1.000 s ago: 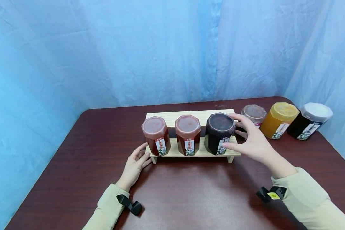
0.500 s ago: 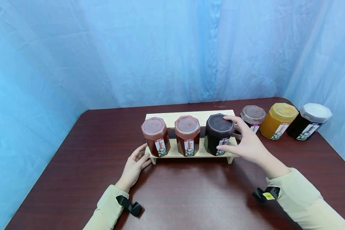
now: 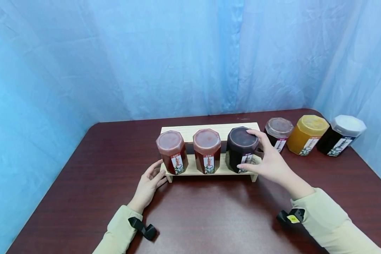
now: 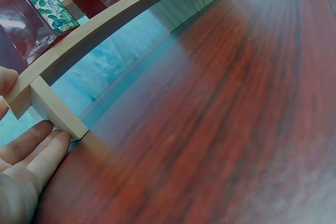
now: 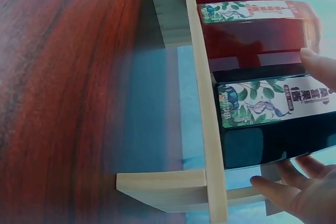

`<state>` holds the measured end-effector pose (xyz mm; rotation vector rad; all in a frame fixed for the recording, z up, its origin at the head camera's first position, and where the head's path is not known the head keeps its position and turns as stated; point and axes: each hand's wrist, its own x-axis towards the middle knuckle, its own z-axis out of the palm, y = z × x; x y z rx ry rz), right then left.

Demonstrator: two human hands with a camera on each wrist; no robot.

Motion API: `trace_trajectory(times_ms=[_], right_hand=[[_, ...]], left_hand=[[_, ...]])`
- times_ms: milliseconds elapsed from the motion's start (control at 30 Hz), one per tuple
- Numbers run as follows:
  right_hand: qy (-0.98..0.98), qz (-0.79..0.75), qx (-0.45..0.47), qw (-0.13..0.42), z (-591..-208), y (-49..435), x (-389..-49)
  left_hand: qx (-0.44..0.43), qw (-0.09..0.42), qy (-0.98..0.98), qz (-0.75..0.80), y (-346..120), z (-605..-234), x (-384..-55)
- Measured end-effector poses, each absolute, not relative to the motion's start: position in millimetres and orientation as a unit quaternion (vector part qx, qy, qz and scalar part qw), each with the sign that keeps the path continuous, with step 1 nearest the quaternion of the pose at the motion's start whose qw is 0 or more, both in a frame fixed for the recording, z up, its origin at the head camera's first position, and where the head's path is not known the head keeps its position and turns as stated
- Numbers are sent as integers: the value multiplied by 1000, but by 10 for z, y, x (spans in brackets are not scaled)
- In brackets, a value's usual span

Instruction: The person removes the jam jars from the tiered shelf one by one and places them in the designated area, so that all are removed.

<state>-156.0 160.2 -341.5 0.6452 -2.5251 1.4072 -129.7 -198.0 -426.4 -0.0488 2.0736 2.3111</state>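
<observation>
A two-tier wooden rack (image 3: 206, 169) bears a row of three eight-sided jars on its lower shelf. Two are red jars (image 3: 172, 155) (image 3: 207, 155), at the left and in the middle. The third, a dark purple jar (image 3: 238, 151), stands at the right end. My right hand (image 3: 270, 158) holds this dark jar, its thumb across the front label and its fingers around the far right side. In the left wrist view, my left hand (image 4: 31, 156) pinches the shelf's end corner, with the other fingertips beside the rack's leg (image 4: 59, 109).
At the right back of the brown table (image 3: 209, 211) stand three more jars: a dark one with a clear lid (image 3: 278, 130), a yellow one (image 3: 308, 134) and a black one with a white lid (image 3: 341, 135). A blue curtain (image 3: 165, 60) hangs behind the table.
My right hand has shifted left around the dark jar, its thumb farther across the label and a fingertip now at the lid. The left hand stays at the rack's end.
</observation>
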Motion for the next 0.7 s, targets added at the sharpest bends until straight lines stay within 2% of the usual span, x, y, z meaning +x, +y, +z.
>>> trace_trajectory(times_ms=[700], right_hand=[[-842, 482, 208, 122, -3528, 1566, -1570]], left_hand=[[-27, 25, 666, 745, -1973, -4257, -1298]])
